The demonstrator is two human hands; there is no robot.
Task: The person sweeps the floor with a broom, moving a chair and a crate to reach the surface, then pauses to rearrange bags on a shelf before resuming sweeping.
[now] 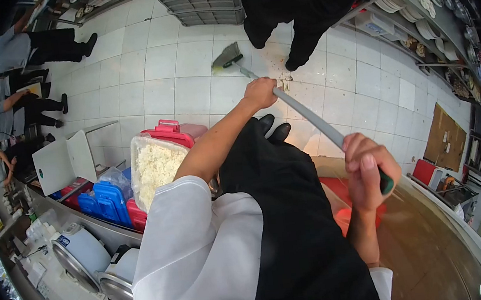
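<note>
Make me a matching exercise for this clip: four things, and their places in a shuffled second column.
Things
1. Broom head
2. Rice
3. Left hand
4. Right hand

Places
A. Near the green end of the broom handle
B. In the plastic-lined container
C. Out over the tiled floor, beyond both hands
D. Around the handle, on the stretch nearer the broom head

Pairs: 1-C, 2-B, 3-D, 4-A
</note>
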